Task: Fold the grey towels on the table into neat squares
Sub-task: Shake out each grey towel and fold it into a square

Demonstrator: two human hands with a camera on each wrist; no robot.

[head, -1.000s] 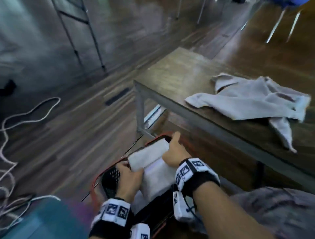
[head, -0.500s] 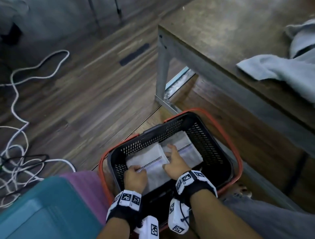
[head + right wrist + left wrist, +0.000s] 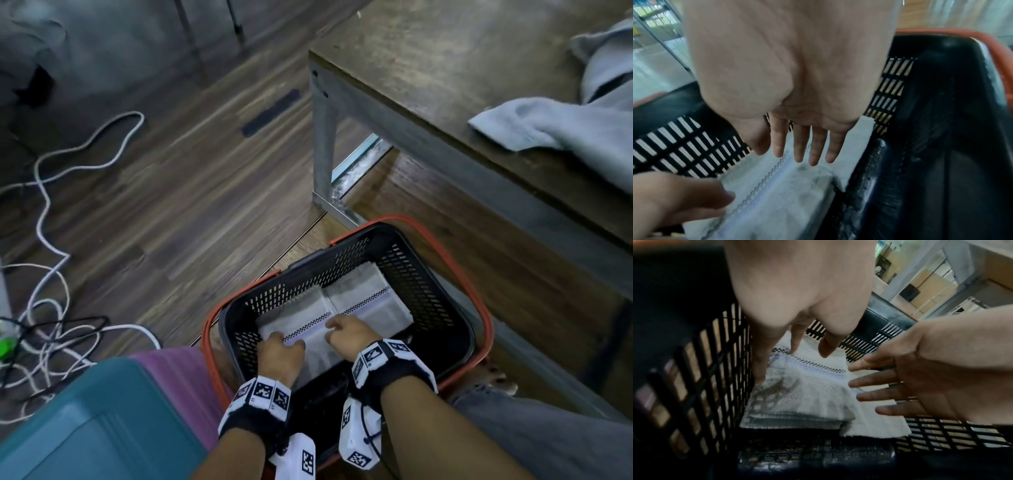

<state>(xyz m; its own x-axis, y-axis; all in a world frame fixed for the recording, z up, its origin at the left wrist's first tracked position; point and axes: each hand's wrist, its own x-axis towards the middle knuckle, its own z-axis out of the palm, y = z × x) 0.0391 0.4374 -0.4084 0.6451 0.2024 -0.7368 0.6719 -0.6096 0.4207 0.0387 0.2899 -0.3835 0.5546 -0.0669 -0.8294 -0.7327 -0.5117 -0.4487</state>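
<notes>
Now set flat in black basket [image 3: 442, 294], no longer held above it: folded towel [image 3: 308, 318], beside another. Left hand [image 3: 281, 353] and right hand [image 3: 346, 334] open, fingers straight, gripping nothing. Soft, light, floppy; best taken by folded edges. More grey towels [image 3: 561, 133] on table [image 3: 445, 78], far right.

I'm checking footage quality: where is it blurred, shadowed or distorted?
Head view: dim, wide-angle bend at the table edge. Left wrist view: lattice shadow on the folded towel, basket wall soft. Right wrist view: left hand smeared, right hand sharper.
</notes>
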